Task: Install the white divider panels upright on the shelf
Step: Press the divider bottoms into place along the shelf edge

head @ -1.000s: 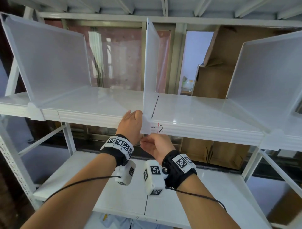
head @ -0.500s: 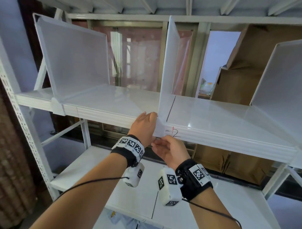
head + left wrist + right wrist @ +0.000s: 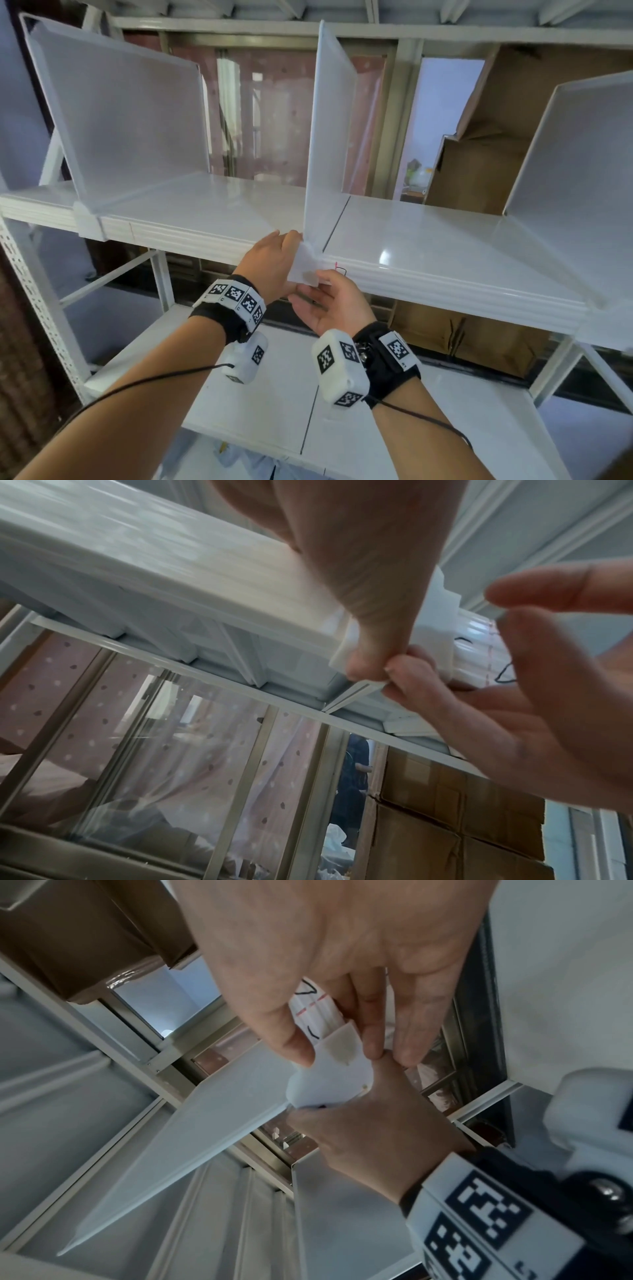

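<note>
Three white divider panels stand on the shelf (image 3: 445,246): the left panel (image 3: 120,126) and right panel (image 3: 575,154) each well apart from the middle panel (image 3: 329,130), leaving open bays between. The middle panel is upright by the shelf seam, its front clip (image 3: 306,265) over the front lip beside a red pen mark (image 3: 337,265). The left hand (image 3: 270,263) rests over the lip, thumb pressing the clip's underside. The right hand (image 3: 329,305) pinches the clip from below, remaining fingers loosely spread. Cardboard boxes (image 3: 479,164) stand behind. The clip's seating under the lip is hidden by fingers.
</note>
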`<state>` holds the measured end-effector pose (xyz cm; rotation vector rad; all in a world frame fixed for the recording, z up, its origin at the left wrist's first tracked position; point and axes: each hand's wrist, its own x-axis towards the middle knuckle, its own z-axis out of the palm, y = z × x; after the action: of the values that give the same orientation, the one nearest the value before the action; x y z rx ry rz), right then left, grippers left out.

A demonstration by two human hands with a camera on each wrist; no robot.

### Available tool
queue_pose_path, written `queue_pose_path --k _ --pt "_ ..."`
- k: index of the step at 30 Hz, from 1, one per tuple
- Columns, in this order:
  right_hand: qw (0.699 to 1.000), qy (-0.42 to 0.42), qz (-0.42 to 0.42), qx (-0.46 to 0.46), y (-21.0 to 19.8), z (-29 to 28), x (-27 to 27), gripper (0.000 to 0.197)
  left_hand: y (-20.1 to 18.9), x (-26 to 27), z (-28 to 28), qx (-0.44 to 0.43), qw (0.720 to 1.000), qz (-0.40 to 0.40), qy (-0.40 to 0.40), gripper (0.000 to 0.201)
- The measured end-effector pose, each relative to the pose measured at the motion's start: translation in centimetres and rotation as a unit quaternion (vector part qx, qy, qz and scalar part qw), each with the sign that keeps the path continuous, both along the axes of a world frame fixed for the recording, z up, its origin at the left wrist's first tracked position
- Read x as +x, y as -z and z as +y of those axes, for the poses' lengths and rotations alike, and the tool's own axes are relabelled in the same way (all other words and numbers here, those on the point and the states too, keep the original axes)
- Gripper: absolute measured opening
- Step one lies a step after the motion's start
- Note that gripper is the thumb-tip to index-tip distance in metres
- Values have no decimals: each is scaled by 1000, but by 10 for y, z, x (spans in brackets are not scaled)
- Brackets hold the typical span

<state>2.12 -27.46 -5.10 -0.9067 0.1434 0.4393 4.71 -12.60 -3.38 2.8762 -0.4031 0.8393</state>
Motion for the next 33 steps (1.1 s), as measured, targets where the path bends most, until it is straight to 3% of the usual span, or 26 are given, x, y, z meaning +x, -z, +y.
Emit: queue_pose_path --k 6,10,15,20,26,33 --pt "1000 -1 18 -16 -3 5 5 48 -1 -6 2 -8 1000 2 -1 73" --pt "999 18 25 -27 -6 9 5 54 -5 -9 2 -6 1000 2 0 74" --pt "997 56 20 -58 -6 19 8 69 -15 -10 5 -14 998 58 16 73" --pt "991 80 7 -103 -10 23 11 50 -22 -13 7 -16 996 88 10 64" --pt "988 94 20 -117 -10 29 13 53 -29 -9 3 27 995 97 -4 61" --pt "987 110 18 -111 -10 25 11 40 -29 -9 -1 61 992 111 -8 63"
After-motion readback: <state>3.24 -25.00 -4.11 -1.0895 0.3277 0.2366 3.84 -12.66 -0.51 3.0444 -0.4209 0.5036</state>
